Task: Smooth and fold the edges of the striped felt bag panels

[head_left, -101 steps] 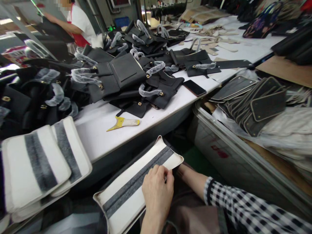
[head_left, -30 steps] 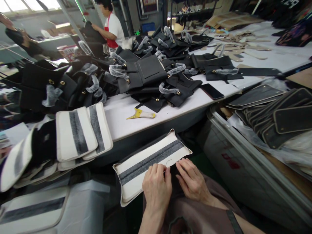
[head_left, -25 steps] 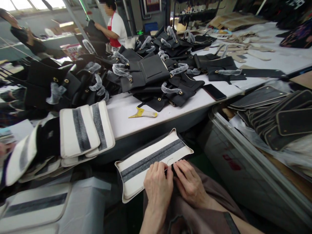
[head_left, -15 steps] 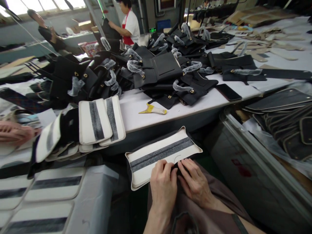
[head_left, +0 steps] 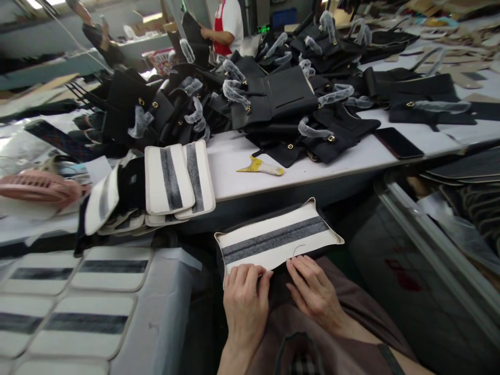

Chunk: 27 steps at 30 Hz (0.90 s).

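Note:
On my lap, against the table's front edge, lies a white panel with a dark grey stripe point(head_left: 273, 235). Black material shows along its far and near edges, and its corners stick up. My left hand point(head_left: 247, 294) pinches the near edge, left of its middle, with the thumb close to the fingers. A short way to the right, my right hand point(head_left: 314, 289) has its fingers closed on the same edge. A thin dark thread point(head_left: 299, 247) curls up from the panel by the right fingertips. Black material between the hands is partly hidden.
Black bag pieces with plastic-wrapped handles point(head_left: 281, 94) are heaped on the table. A yellow-and-white tool point(head_left: 261, 166) and a phone point(head_left: 399, 143) lie nearer. More striped panels point(head_left: 170, 179) are at left. A bin point(head_left: 425, 250) stands right. A co-worker point(head_left: 228, 26) stands behind.
My left hand has slid left along the near edge, widening the space between my hands. The right hand stays at the edge. The whole view has shifted somewhat.

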Tool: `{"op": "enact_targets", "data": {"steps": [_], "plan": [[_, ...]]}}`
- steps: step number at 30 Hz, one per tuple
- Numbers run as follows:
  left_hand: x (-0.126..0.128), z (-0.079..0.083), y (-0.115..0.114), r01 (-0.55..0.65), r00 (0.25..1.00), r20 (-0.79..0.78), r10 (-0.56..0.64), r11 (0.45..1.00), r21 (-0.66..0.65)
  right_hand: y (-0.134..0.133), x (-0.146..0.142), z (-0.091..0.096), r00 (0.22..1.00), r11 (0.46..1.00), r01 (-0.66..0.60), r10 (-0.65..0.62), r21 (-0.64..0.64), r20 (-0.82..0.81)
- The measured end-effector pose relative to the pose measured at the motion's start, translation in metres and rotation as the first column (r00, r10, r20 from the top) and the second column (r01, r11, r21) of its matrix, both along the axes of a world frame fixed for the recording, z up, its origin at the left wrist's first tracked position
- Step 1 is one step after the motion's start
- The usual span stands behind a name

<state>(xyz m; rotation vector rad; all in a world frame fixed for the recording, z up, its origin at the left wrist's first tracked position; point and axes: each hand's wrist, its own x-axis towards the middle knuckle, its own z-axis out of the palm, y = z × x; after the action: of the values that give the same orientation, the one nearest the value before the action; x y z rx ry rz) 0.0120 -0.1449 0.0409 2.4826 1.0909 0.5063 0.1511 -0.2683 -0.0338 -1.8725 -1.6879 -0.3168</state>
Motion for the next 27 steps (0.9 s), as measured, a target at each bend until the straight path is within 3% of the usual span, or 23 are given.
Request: {"op": "enact_targets", "data": {"steps": [12, 21, 27], "plan": [[-0.02, -0.001, 0.011, 0.057, 0.997, -0.045, -0.059, 0.997, -0.059, 0.014, -0.012, -0.001, 0.994, 0.996, -0.094, 0.094, 0.002, 0.052], [-0.02, -0.016, 0.003, -0.001, 0.981, 0.193, -0.019, 0.995, 0.098, 0.023, -0.023, 0.0, 0.987, 0.988, -0.155, 0.154, 0.024, 0.047], [-0.018, -0.019, 0.001, -0.017, 0.979, 0.203, 0.002, 0.997, 0.07, 0.027, -0.029, 0.0, 0.98, 0.98, -0.199, 0.199, 0.018, 0.021]]}}
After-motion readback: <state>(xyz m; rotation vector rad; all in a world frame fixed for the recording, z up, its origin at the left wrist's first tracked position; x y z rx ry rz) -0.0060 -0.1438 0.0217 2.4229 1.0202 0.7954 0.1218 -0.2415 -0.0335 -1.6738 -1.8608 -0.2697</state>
